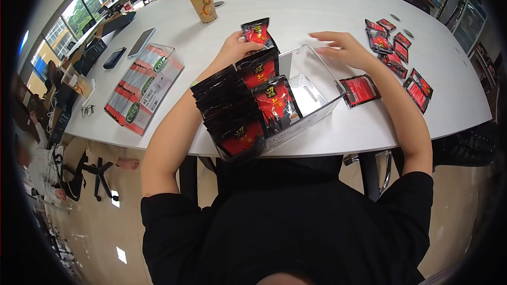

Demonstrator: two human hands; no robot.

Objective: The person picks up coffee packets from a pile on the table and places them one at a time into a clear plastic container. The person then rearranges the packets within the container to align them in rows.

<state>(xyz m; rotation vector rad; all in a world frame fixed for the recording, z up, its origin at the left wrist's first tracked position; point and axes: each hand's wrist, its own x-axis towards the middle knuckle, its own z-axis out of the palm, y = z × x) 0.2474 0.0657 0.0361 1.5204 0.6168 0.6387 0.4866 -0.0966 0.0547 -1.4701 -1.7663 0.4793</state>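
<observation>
My left hand (237, 50) is closed on a black-and-red coffee sachet (257, 32), held up behind a clear plastic bin (323, 106). Rows of G7 3in1 coffee sachets (224, 106) fill the bin's left part, standing packed together. Two more sachets face up in its middle, and the right part shows bare slotted plastic. Beyond the bin's right rim, my right hand (346, 50) has its fingers stretched out and holds nothing. Beneath my right forearm, a single sachet (360, 91) lies flat on the table beside the bin.
Several loose sachets (393, 47) are scattered at the right of the white table (296, 0). On the left are a second clear bin of red-and-white stick packs (138, 91), a phone (141, 42), a dark case (114, 58) and glasses (87, 110). A drink cup (202, 1) stands behind.
</observation>
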